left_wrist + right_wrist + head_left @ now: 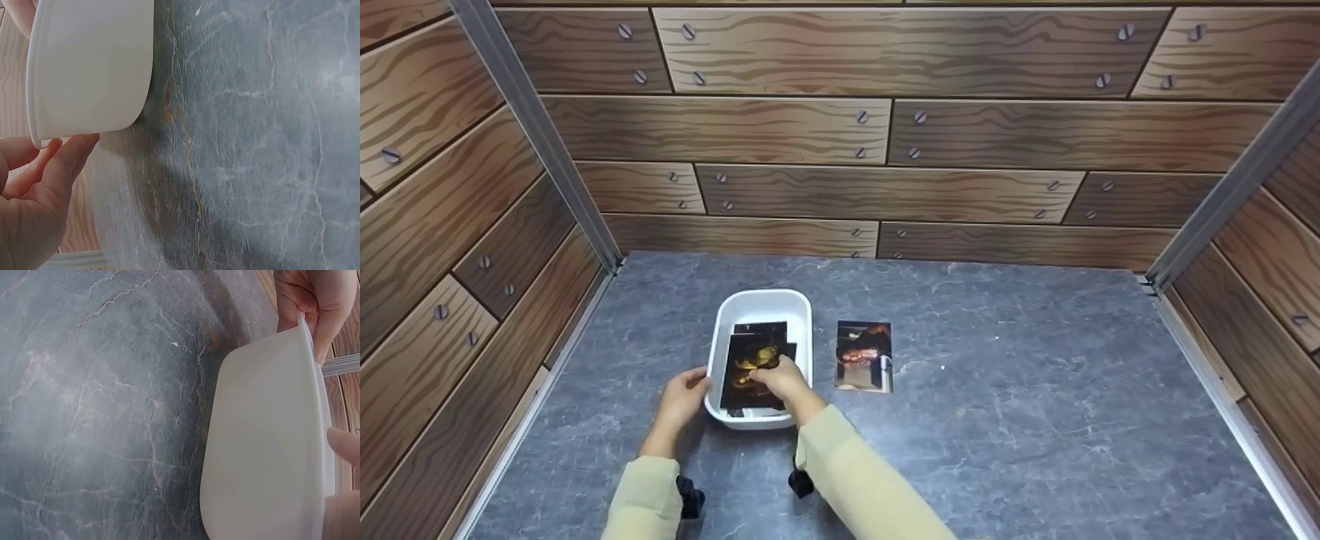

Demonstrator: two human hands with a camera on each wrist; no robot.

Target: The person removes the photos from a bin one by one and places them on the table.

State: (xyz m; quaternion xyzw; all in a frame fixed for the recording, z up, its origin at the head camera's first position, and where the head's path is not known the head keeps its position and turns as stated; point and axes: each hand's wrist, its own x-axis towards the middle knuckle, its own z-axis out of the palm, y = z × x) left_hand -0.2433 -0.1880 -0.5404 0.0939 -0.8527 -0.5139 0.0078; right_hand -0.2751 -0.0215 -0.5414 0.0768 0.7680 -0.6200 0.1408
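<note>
A white plastic tub with rounded corners stands on the grey surface. Dark photo prints lie overlapping inside it, the uppermost showing a yellow shape. My left hand pinches the tub's left rim; in the left wrist view its fingers are against the outside wall. My right hand reaches over the tub's right side, fingertips on the uppermost print. The right wrist view shows the right thumb above the rim, but the wall hides the other fingers, so whether they grip a print is unclear.
Right of the tub, another photo print with a reddish subject lies flat on the grey marbled surface. Wood-patterned panels enclose the back and both sides, with metal posts at the corners.
</note>
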